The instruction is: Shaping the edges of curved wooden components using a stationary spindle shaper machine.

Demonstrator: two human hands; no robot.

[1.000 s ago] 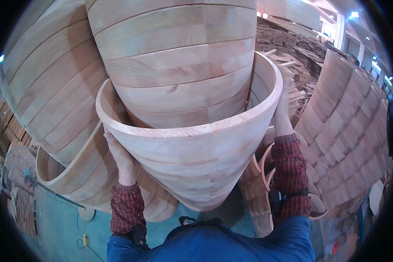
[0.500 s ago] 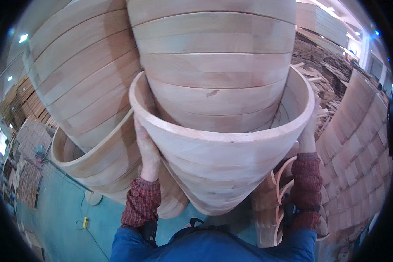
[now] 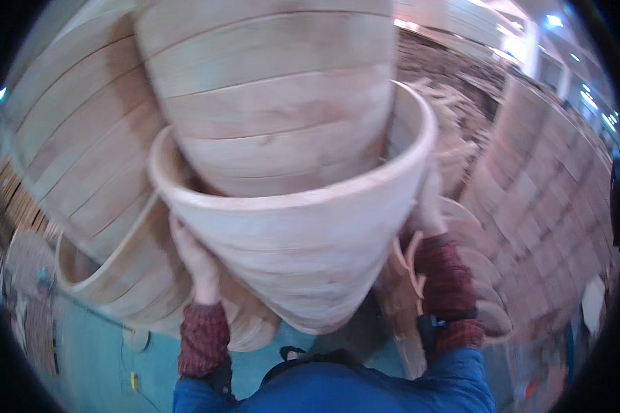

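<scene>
- Two hands carry one load: a pale wooden tub (image 3: 303,255), tapered like a cone, wide mouth up, narrow end down toward the person's blue jacket (image 3: 365,385).
- Left hand (image 3: 196,258) is pressed flat against the tub's lower left wall, fingers spread upward under the rim; grip clenched on the tub, dark red knit cuff (image 3: 203,337) showing below.
- Right hand (image 3: 428,203) is on the far right wall just under the rim, mostly hidden by the tub; from the wrist's set it too grasps the tub.
- Change since a second ago: the tub sits higher and closer against the stack, tilted more to the right, and its mouth now takes in more of the hanging tub.
- Reading: the held tub is being nested up onto the bottom of the upper stack (image 3: 269,103); the upper tub's narrow end is already inside the mouth, not yet seated all round.
- Just left, another stack of tubs (image 3: 83,179) leans, touching or nearly so; cannot tell which.
- Below, teal floor (image 3: 96,358).
- Farther right, rows of stacked tubs (image 3: 551,193); beyond them, loose wood scrap (image 3: 455,76) under roof lights.
</scene>
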